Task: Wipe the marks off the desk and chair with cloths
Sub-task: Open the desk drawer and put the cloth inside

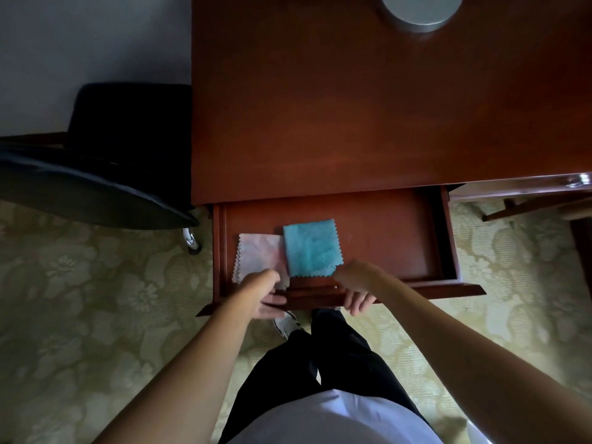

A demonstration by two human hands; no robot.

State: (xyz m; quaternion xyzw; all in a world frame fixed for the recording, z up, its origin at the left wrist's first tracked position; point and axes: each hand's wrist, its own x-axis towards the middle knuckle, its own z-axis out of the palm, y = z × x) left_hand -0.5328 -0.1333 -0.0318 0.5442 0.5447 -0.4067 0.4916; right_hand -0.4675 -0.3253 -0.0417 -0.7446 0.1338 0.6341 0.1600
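Both the left hand (267, 294) and right hand (355, 290) grasp the open drawer's front (416, 288), exposing the pink cloth (256, 254) and blue cloth (310, 246) for taking.

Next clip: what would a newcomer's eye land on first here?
The turquoise cloth in the open drawer, overlapping a pale pink cloth to its left. Both hands sit at the drawer's front edge, left hand by the pink cloth, right hand by the turquoise one.

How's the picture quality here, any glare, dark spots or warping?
Head view: dim overall; the chair is nearly black with little detail; slight sheen on the desk; wide-angle bending stretches the arms; the blue cloth in the drawer is the brightest, clearest thing.
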